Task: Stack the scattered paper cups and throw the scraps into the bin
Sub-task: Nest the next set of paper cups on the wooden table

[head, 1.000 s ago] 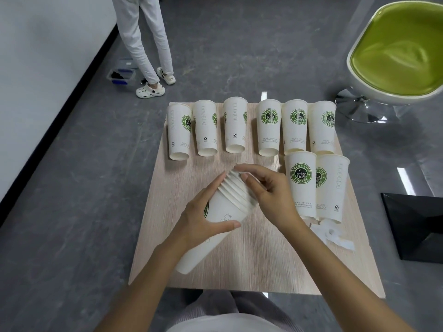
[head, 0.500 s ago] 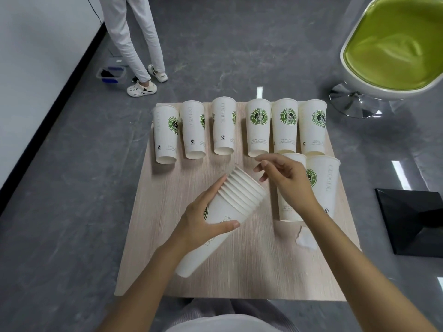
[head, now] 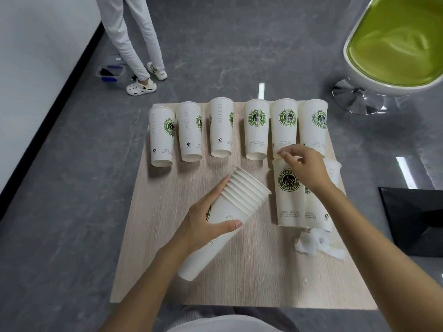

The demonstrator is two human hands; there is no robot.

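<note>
My left hand grips a tilted stack of several nested white paper cups, rims pointing up and right. My right hand hovers at the rim of a standing cup with a green coffee logo, fingers curled above it; whether they touch the rim I cannot tell. A second cup stands right behind it, partly hidden by my forearm. Several more cups stand in a row along the far edge of the wooden table. Crumpled white paper scraps lie at the right.
A black bin sits on the floor right of the table. A green and white swivel chair stands at the far right. A person in white trousers stands at the far left beside a small box.
My right hand has left the top of the stack and moved right and away to the rim of the logo cup. The left hand keeps the stack tilted in place.
</note>
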